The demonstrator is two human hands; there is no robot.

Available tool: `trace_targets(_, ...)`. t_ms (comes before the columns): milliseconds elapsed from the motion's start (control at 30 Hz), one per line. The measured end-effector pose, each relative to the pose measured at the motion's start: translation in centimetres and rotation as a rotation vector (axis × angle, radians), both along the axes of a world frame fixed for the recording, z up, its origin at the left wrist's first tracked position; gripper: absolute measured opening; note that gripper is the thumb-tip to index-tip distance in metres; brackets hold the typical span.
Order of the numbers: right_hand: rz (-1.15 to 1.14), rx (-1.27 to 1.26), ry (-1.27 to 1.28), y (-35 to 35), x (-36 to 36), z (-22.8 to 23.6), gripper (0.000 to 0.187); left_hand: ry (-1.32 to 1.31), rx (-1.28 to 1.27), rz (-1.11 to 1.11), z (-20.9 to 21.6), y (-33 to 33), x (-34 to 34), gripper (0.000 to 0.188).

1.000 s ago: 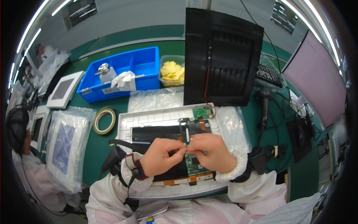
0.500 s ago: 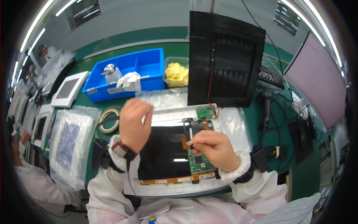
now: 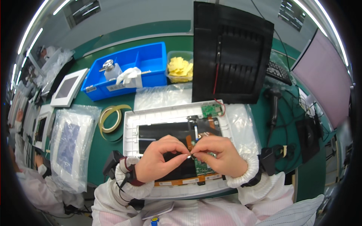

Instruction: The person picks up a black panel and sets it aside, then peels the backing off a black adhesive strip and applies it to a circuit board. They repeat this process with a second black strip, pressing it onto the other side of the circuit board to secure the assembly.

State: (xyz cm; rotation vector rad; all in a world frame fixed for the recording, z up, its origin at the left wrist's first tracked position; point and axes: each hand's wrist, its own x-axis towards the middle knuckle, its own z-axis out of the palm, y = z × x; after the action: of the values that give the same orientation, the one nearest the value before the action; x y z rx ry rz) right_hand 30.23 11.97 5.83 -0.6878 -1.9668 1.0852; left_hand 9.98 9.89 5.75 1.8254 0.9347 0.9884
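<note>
Display panel (image 3: 183, 171), dark and set in one white frame (image 3: 131, 137), lies at six o'clock in the head view, partly hidden beneath the left hand (image 3: 159, 161) and right hand (image 3: 222, 155). Thumb and fingertips of each are pinched narrow, meeting over the panel's right part; what sits between them is too small to tell. Right fingers cover some of the nearer of two green circuit boards (image 3: 201, 169); the other is at the frame's one o'clock corner. The frame's near edge lies close to the table's front edge. Green tabletop (image 3: 100, 160) shows at nine o'clock of the frame; at three, tangled black cables (image 3: 281, 150) are hard to separate. Three smaller framed units (image 3: 68, 141) lie toward nine and ten, one veiled by clear plastic; one blue bin (image 3: 101, 90) stands at eleven. One co-worker's sleeve (image 3: 41, 192) at eight is cut off by the dark rim.
</note>
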Motion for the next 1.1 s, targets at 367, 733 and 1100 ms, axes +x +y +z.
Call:
trace_targets(367, 0.009, 0.042, -0.032, 0.1, -0.1, 0.0, 0.010, 0.022, -0.009, 0.008, -0.1, 0.1, 0.0, 0.008)
trace_targets(733, -0.012, 0.056, -0.042, 0.0, -0.1, -0.2, 0.009, 0.040, 0.000, 0.022, -0.6, 0.1, 0.1, 0.009)
trace_targets(1100, -0.208, 0.379, -0.099, -0.7, -0.7, -0.7, 0.010, -0.052, -0.099, 0.117, -1.3, -0.2, 0.6, 0.009)
